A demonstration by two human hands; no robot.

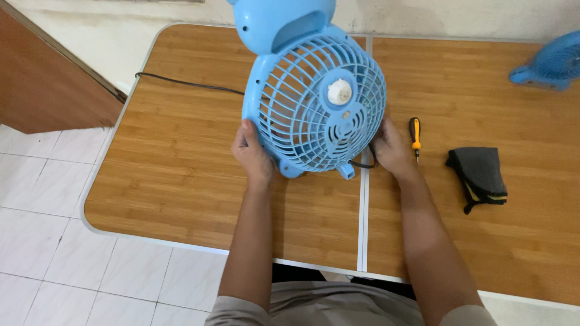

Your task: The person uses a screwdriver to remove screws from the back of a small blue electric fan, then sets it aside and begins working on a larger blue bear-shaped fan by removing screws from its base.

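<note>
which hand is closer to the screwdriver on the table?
Right. The right hand grips the right rim of the blue fan, just left of the screwdriver, not touching it. The left hand holds the fan's opposite rim, much farther away.

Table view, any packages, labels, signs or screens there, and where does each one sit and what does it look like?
None in view: no package, label, sign or screen.
Fan: blue round grille, white hub, held over the table by the left hand and right hand.
Screwdriver: orange and black, just right of the right hand.
Cloth: dark, folded, further right.
Second fan: blue, far right edge.
</note>
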